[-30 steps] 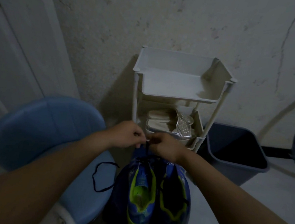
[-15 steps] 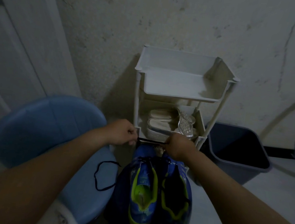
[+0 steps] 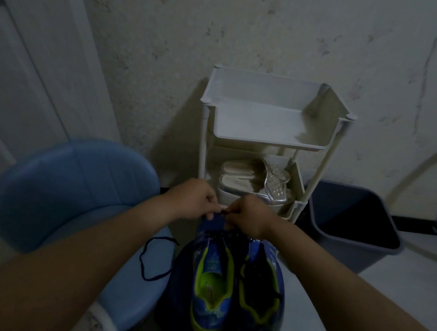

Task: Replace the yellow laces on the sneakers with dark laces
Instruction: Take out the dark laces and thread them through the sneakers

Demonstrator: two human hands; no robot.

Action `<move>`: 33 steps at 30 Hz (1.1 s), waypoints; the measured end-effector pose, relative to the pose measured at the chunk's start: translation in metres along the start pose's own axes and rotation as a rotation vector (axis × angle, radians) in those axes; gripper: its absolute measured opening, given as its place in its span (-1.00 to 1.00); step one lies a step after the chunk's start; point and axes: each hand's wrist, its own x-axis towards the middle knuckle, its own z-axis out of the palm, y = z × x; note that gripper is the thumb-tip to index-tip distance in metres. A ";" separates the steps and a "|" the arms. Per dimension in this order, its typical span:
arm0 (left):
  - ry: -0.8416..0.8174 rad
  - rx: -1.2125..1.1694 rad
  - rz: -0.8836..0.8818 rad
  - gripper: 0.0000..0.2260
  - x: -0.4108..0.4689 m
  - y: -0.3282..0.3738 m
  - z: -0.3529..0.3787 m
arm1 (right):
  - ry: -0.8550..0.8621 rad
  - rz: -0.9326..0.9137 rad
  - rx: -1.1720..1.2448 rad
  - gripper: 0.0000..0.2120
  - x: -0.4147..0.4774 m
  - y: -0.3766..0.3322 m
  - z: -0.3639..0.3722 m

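Sneakers in blue cloth with yellow-green insides (image 3: pixel 212 288) stand side by side at the bottom middle of the frame. Just above their toes, the left hand (image 3: pixel 193 202) and the right hand (image 3: pixel 249 217) each pinch a thin dark lace (image 3: pixel 223 212) held short between them. Another dark lace (image 3: pixel 156 256) lies looped on the round blue plastic chair (image 3: pixel 71 188) at the left.

1. Both bare forearms reach forward from the lower corners and converge toward the middle.
2. The left grip (image 3: pixel 193 202) is knuckles up, fingers curled, pinching a dark lace (image 3: pixel 223 212).
3. The right grip (image 3: pixel 249 217), fingers curled likewise, pinches the same lace just beside the left.
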 end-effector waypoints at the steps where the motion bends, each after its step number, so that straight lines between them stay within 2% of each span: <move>1: -0.036 -0.029 0.003 -0.82 0.000 -0.002 0.002 | -0.008 0.011 -0.046 -0.85 0.001 0.001 0.000; 2: -0.068 -0.040 0.011 -0.83 -0.001 -0.004 0.005 | -0.017 0.003 -0.105 -0.87 0.001 0.000 0.000; 4: -0.106 -0.041 0.017 -0.85 -0.002 -0.007 0.009 | -0.020 -0.037 -0.173 -0.78 0.001 0.001 0.003; 9: -0.039 -0.061 -0.027 -0.82 0.000 -0.006 0.016 | 0.010 -0.040 -0.012 -0.85 0.001 0.002 0.011; 12: -0.037 -0.113 -0.077 -0.81 0.001 -0.008 0.021 | 0.057 -0.004 -0.027 -0.93 0.002 0.003 0.012; 14: -0.083 -0.124 -0.151 -0.79 0.000 -0.011 0.025 | 0.073 0.014 -0.070 -0.92 0.002 0.004 0.011; 19: -0.323 -0.031 -0.374 -0.72 -0.011 -0.018 0.038 | 0.072 0.039 -0.175 -0.85 0.001 0.008 0.017; 21: -0.351 -0.049 -0.416 -0.65 -0.014 -0.020 0.043 | 0.048 0.031 -0.197 -0.85 0.001 0.008 0.020; 24: -0.338 -0.124 -0.455 -0.54 -0.018 -0.020 0.052 | 0.036 0.008 -0.242 -0.85 0.002 0.007 0.025; 29: -0.250 -0.274 -0.509 -0.74 -0.021 -0.022 0.060 | 0.057 -0.015 -0.325 -0.86 0.000 0.005 0.034; 33: -0.202 -0.486 -0.552 -0.77 -0.024 -0.028 0.060 | 0.112 -0.082 -0.438 -0.82 -0.003 0.004 0.044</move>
